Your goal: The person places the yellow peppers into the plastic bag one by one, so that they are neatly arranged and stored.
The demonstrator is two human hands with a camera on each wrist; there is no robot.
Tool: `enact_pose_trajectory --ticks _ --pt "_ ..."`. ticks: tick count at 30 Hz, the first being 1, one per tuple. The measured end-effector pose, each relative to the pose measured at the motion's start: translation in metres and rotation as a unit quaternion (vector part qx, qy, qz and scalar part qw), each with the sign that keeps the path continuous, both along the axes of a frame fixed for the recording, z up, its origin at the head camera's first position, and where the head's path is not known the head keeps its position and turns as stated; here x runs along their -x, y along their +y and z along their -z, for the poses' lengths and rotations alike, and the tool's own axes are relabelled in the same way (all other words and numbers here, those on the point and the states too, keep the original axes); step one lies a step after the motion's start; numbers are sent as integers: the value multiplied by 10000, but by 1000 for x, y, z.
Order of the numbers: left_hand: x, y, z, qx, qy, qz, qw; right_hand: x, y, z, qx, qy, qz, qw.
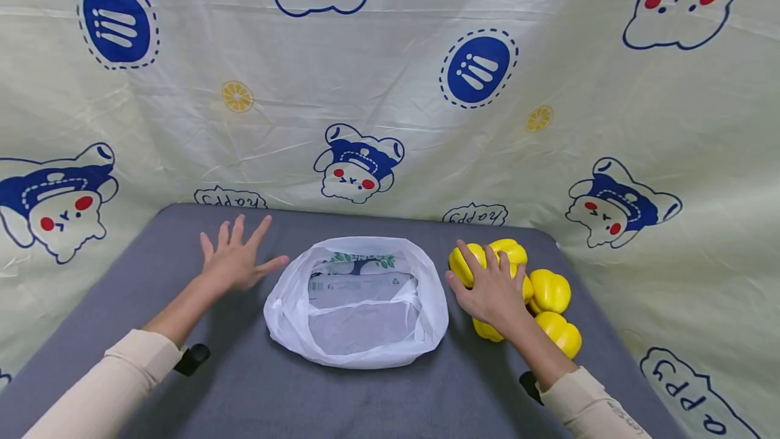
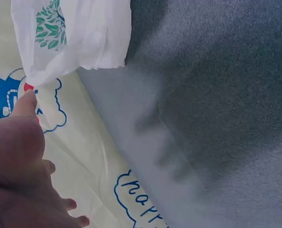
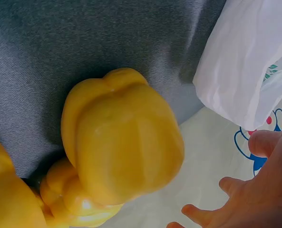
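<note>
One white plastic bag (image 1: 359, 356) stands mouth-up on the grey surface (image 1: 341, 402), its inner wall showing. Both hands' fingers are spread wide, each grip holding nothing: the left hand (image 1: 234, 264) just beside the bag, the right hand (image 1: 496, 293) over at least six yellow peppers (image 1: 550, 291), right of the bag, some partly hidden.

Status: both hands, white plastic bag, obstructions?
Left hand empty, fingers spread. Right hand above glossy yellow bell peppers, not gripping. Bag gaping upward. No obstruction seen.
</note>
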State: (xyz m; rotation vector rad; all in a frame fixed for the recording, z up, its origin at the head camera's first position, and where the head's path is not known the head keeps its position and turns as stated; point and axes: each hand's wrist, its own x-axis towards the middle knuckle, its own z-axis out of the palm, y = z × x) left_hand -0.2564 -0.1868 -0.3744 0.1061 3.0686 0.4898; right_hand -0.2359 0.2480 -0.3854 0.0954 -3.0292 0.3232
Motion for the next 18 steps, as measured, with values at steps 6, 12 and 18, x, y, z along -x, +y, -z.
enact_pose_trajectory --ticks 6,12,18 --pt "-5 9 -8 -145 -227 246 9993 -1 -3 -1 104 -138 1 9999" --pt "-6 17 -16 -556 -366 571 9961 -4 -5 -3 311 -91 -72 9994" --pt "-10 23 -24 -1012 -280 917 9902 -6 -5 -6 492 -34 -228 9985"
